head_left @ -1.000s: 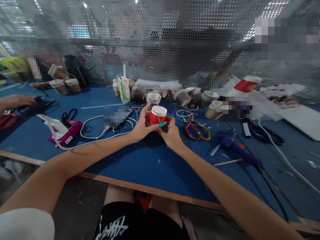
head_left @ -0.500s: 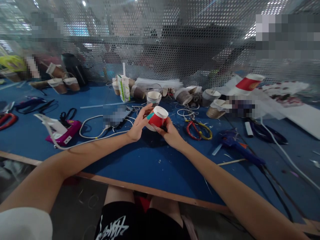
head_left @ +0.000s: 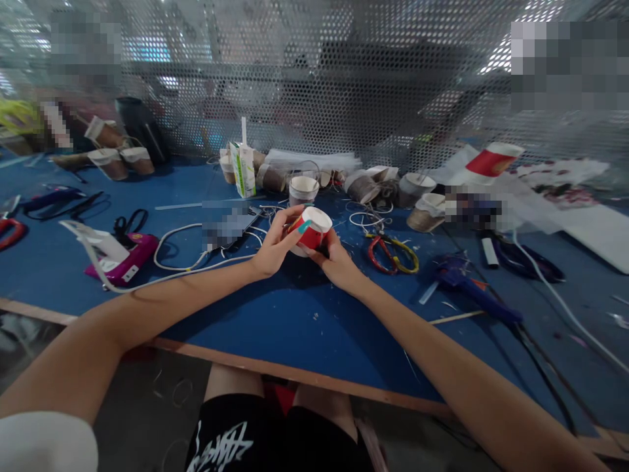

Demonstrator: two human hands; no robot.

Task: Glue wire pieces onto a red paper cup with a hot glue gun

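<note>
A red and white paper cup (head_left: 314, 235) is held above the blue table (head_left: 275, 321), its white end facing up. My left hand (head_left: 276, 246) grips the cup's left side, with a teal patch showing at the thumb. On the cup's right and lower side, my right hand (head_left: 337, 262) is closed around it; some of its fingers are hidden beneath. Just behind the hands stands a small pale-rimmed bucket-like cup (head_left: 303, 190).
Red and yellow-handled scissors (head_left: 393, 254) and a blue glue gun (head_left: 462, 282) lie to the right. A magenta device (head_left: 128, 259) and white cable are left. A drink carton (head_left: 244, 170) and several cups line the back.
My left thumb has moved up and right across the cup's red side. The cup is turned slightly, and both hands still hold it. The view has shifted a little.
</note>
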